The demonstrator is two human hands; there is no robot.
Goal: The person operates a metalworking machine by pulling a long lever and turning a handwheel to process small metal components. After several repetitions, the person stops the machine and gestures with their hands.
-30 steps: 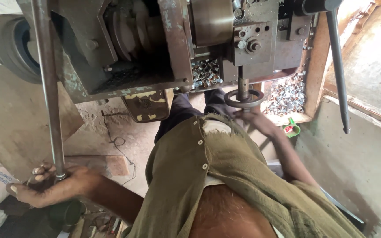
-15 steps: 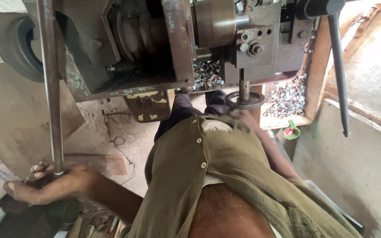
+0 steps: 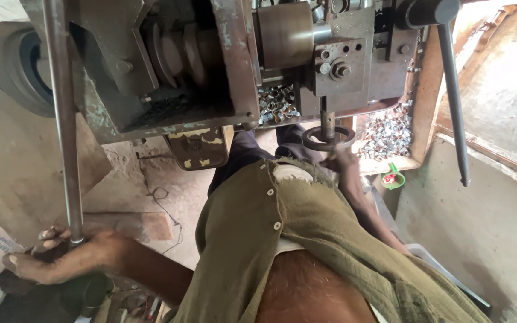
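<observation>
My left hand [image 3: 61, 257] grips the lower end of a long steel bar [image 3: 64, 119] that runs up along the left side of a grimy metal lathe [image 3: 222, 66]. My right hand [image 3: 339, 160] reaches forward to a small round handwheel [image 3: 328, 139] under the machine's tool block, fingers touching its lower rim. My olive shirt [image 3: 294, 239] fills the middle of the view and hides most of my right arm.
A long dark lever [image 3: 453, 101] hangs down at the right. A heap of small shiny metal parts [image 3: 387, 131] lies in a wooden tray behind the handwheel. A green scoop [image 3: 394, 178] sits below it. Dusty concrete floor with a wire lies on the left.
Both hands stay in place, the left on the bar and the right at the handwheel. The view has shifted slightly.
</observation>
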